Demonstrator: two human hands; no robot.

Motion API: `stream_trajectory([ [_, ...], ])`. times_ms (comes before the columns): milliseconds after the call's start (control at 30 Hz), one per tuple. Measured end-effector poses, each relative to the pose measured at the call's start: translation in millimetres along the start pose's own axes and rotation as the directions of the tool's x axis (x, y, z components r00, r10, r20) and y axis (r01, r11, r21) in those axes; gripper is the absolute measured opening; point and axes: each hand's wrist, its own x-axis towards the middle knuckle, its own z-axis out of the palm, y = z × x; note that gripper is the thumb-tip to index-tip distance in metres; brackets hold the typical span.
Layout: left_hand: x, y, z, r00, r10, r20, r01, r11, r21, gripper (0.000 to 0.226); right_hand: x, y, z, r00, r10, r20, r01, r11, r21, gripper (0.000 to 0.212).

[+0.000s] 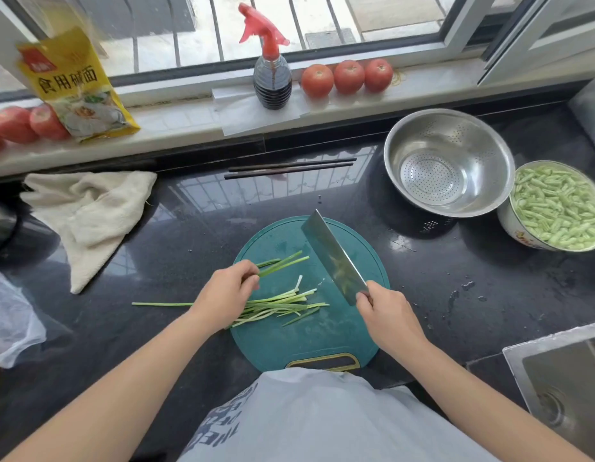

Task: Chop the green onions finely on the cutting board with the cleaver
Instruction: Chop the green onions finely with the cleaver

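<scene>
A round teal cutting board (322,341) lies on the dark counter in front of me. A loose bunch of long green onions (282,305) lies across its middle, one stalk trailing off the left edge. My left hand (224,295) pinches a few green onion stalks (284,263) at the board's upper left. My right hand (387,316) grips the handle of the cleaver (334,256). Its blade is raised and tilted over the right half of the board, pointing away from me.
A steel colander bowl (447,161) and a bowl of cut green beans (556,206) stand at the right. Chopsticks (289,168) lie behind the board, a towel (86,215) at left, a sink (562,378) at lower right. Tomatoes (347,76), a spray bottle (272,71) and a yellow packet (76,85) sit on the sill.
</scene>
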Motion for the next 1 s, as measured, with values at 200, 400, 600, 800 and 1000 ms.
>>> stream_trajectory([
  [200,26,-11,-22,0.972,0.226,-0.068,-0.19,0.92,0.343,0.005,1,-2,-3,1.0,0.002,0.002,-0.002,1.0,0.001,0.027],
  [400,21,-20,2,0.971,0.237,0.026,-0.201,0.756,0.623,0.018,3,-7,-7,1.0,-0.006,-0.01,0.006,1.0,0.003,0.027],
  [600,28,-5,21,0.968,0.252,0.023,-0.202,0.716,0.669,0.028,8,-7,-8,1.0,-0.009,-0.002,0.009,1.0,-0.014,0.027],
  [800,40,15,37,0.953,0.302,-0.008,-0.229,0.741,0.631,0.022,10,-12,-8,1.0,-0.009,-0.003,0.009,1.0,-0.018,0.025],
  [1000,19,-8,6,0.93,0.282,-0.234,-0.188,0.916,0.355,0.021,10,-16,-10,1.0,-0.028,0.006,0.028,0.999,-0.015,0.029],
])
